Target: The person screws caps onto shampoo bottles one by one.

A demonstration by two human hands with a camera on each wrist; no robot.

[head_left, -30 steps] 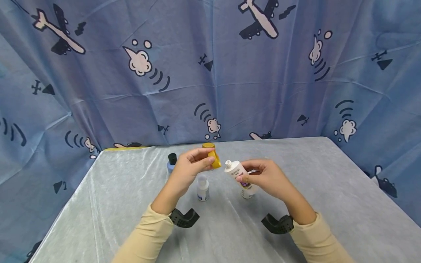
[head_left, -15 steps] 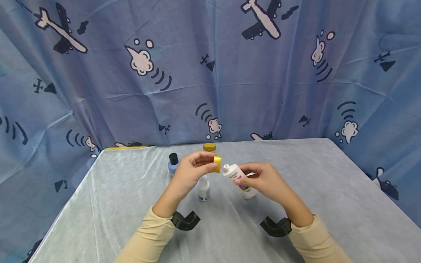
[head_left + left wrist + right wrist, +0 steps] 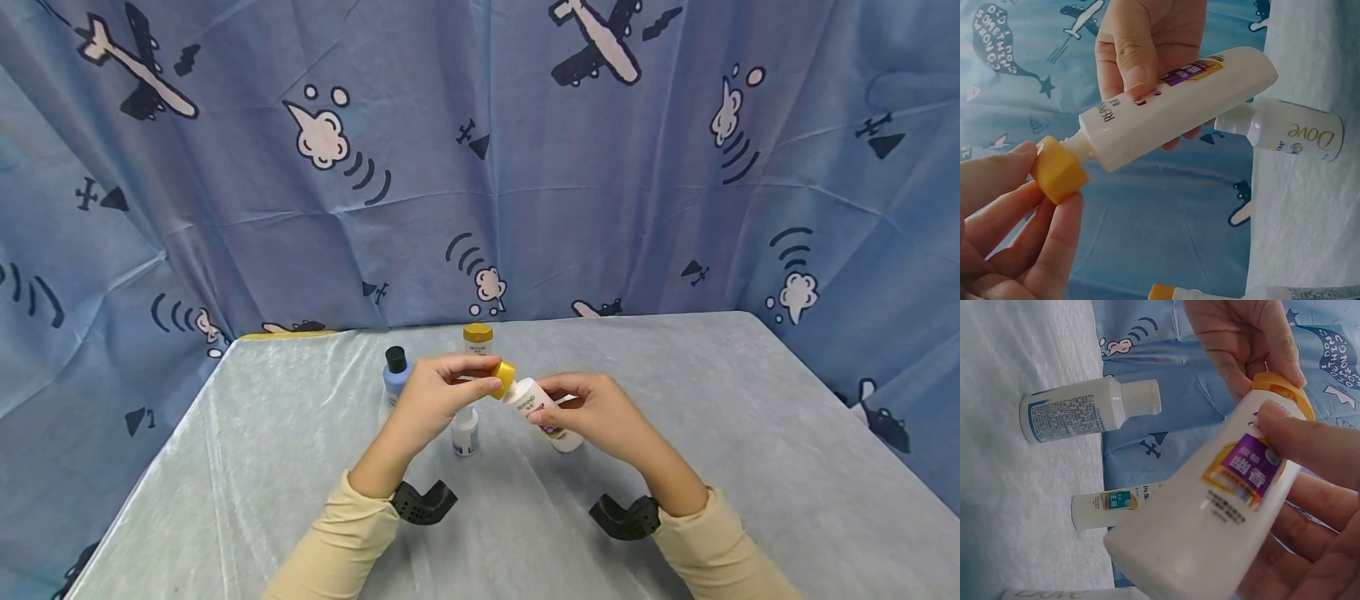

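My left hand [image 3: 442,392] pinches a yellow cap [image 3: 1059,170] between thumb and fingertips. In my right hand [image 3: 596,408] is a white shampoo bottle [image 3: 1179,103] with a purple label, gripped round its sides. The bottle is tilted, its neck pointing up toward the left hand. In the left wrist view the cap meets the neck, with white threads [image 3: 1077,145] showing between cap and shoulder. From the right wrist view the cap [image 3: 1282,387] sits against the bottle's top; most of the neck is hidden there.
On the grey-clothed table [image 3: 285,467] stand a blue bottle [image 3: 394,377] with a black cap, a yellow-capped bottle [image 3: 477,339] and a small white bottle [image 3: 465,433]. A white Dove bottle [image 3: 1300,130] stands near the right hand. A patterned curtain [image 3: 420,167] hangs behind.
The yellow cap was apart from the bottle's bare neck; my left hand turned it and brought it onto the neck. My right hand moved the bottle slightly left and down.
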